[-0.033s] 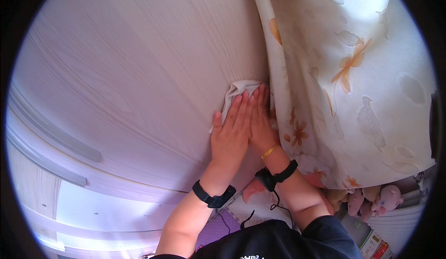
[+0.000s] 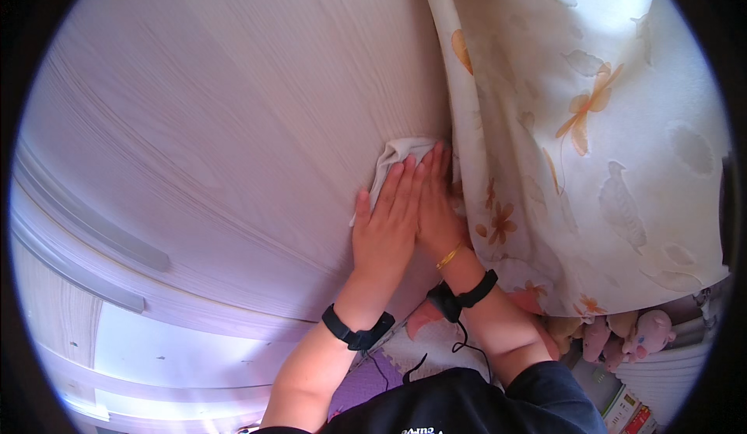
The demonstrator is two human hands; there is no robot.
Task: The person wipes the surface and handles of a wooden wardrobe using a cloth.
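A folded off-white cloth [image 2: 398,151] lies against a pale wood-grain panel [image 2: 233,107], close to its right edge. My left hand [image 2: 387,214] rests flat on the cloth, fingers stretched out and the thumb apart. Beside it my right hand [image 2: 438,204] is also laid flat, its fingers long and straight, touching the left hand. Both palms are turned to the panel, so most of the cloth is hidden beneath them. Black straps circle both wrists, and a thin gold bracelet [image 2: 448,259] sits on the right one.
A cream curtain with orange flowers [image 2: 576,200] hangs right beside my right hand. Long grey handles [image 2: 109,228] run along the panel's lower left. Pink plush toys [image 2: 652,333] and books [image 2: 625,411] are at the lower right. A purple mat [image 2: 358,387] lies below, near dangling black cords.
Both hands and the cloth sit very slightly lower on the panel than before. Otherwise the scene looks the same.
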